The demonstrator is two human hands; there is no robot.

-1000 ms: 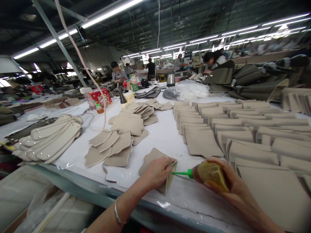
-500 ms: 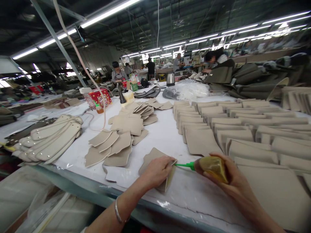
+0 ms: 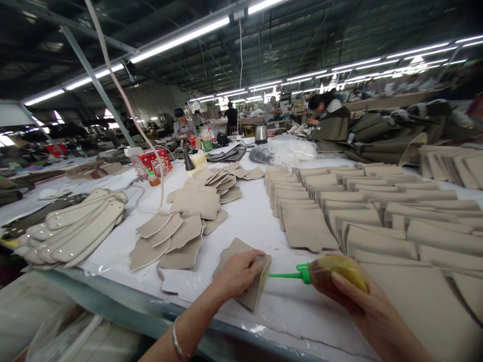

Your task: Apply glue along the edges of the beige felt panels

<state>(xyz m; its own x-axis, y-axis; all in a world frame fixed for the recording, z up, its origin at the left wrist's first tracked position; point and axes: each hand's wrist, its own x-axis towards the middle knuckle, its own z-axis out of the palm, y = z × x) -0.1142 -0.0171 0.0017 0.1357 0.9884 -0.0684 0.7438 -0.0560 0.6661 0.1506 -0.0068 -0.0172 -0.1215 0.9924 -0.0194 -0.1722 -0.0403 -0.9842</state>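
My left hand [image 3: 239, 271], with a silver bangle on its wrist, rests on a folded beige leather piece [image 3: 234, 249] near the table's front edge. Its fingers bend over the piece's right part and press on it. To the right, my right hand [image 3: 356, 291] is wrapped round a squeeze bottle [image 3: 330, 274] of amber liquid. The bottle lies sideways, its thin green nozzle pointing left, with the tip just off the piece's right edge.
Loose beige pieces [image 3: 194, 201] lie in a pile left of centre. Rows of folded beige pieces [image 3: 358, 216] fill the right side. White studded parts [image 3: 88, 221] lie at the left. A second bottle [image 3: 153, 177] stands by a red box [image 3: 154, 161]. Several people work farther back.
The nozzle tip has come away from the piece's edge, and the bottle has moved slightly right and down. The folded piece now lies flatter under my left hand. The view has shifted a little.
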